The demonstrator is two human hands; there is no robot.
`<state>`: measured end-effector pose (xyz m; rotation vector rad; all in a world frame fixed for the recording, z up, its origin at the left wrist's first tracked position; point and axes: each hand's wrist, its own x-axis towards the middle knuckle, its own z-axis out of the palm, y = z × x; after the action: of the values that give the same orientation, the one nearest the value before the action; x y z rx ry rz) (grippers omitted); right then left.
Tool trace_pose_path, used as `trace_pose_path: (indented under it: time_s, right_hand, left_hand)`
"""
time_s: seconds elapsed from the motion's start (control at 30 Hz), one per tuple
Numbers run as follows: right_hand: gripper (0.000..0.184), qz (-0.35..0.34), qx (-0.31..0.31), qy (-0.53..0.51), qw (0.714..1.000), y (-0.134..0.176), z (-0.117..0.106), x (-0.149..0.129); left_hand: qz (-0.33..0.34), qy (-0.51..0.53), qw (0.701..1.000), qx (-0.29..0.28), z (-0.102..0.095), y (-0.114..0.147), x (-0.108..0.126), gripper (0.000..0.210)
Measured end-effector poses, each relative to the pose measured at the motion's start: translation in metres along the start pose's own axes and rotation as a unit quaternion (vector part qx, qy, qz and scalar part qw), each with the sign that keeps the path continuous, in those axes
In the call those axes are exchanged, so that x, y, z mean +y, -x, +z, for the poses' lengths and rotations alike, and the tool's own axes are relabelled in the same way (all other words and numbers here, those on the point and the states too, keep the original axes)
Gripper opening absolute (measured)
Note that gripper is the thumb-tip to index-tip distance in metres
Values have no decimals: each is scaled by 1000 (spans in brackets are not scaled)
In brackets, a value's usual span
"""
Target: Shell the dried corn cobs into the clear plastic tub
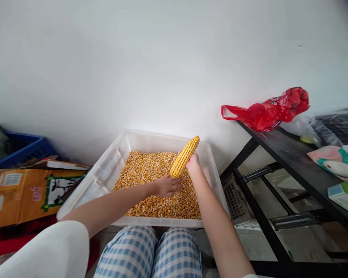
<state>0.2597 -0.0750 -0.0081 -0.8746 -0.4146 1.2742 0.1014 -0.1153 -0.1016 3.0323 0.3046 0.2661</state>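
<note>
A yellow ear of corn (185, 157) slants up over a translucent plastic bin (100, 189), its rows of kernels looking full on the visible side. My right hand (193, 161) grips the ear from its right side; most of those fingers are hidden behind it. Just below the ear's lower end is my left hand (167, 186), fingers stretched out and apart, low over the loose corn kernels (150, 166). Whether its thumb side touches the ear I cannot tell. Yellow and orange kernels cover the bin's floor.
To the right stands a black-framed table (292, 152) bearing a red plastic bag (269, 110) and other packages. A grey basket (234, 197) sits beneath it. On the left are an orange cardboard box (23, 197) and a blue crate (37, 148). A white wall rises behind.
</note>
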Motion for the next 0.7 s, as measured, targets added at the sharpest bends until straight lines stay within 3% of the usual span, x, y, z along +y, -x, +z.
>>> trace_pose_path:
  time_s: [0.03, 0.1, 0.23, 0.37, 0.4, 0.53, 0.7]
  right_hand:
    - [30, 10, 4, -5, 1000, 0, 1, -1]
    - [31, 43, 17, -11, 999, 2, 3, -2]
    - [28, 100, 41, -45, 993, 7, 6, -7]
    - [27, 107, 47, -61, 991, 11, 6, -14]
    - [27, 100, 46, -61, 992, 11, 6, -15]
    - [25, 90, 32, -57, 994, 12, 7, -16]
    - [27, 91, 47, -60, 993, 10, 8, -15]
  left_hand:
    - [20, -9, 1000, -11, 5, 1, -3, 49]
    - [-3, -32, 999, -18, 2, 8, -21, 46]
    - [-48, -97, 993, -43, -24, 53, -82, 43]
    - [-263, -146, 952, -49, -28, 112, -133, 46]
    - [-285, -149, 945, -53, -25, 122, -139, 46]
    - [-285, -147, 947, -33, -25, 133, -144, 43]
    - [-273, -161, 946, 72, -55, 96, -118, 43]
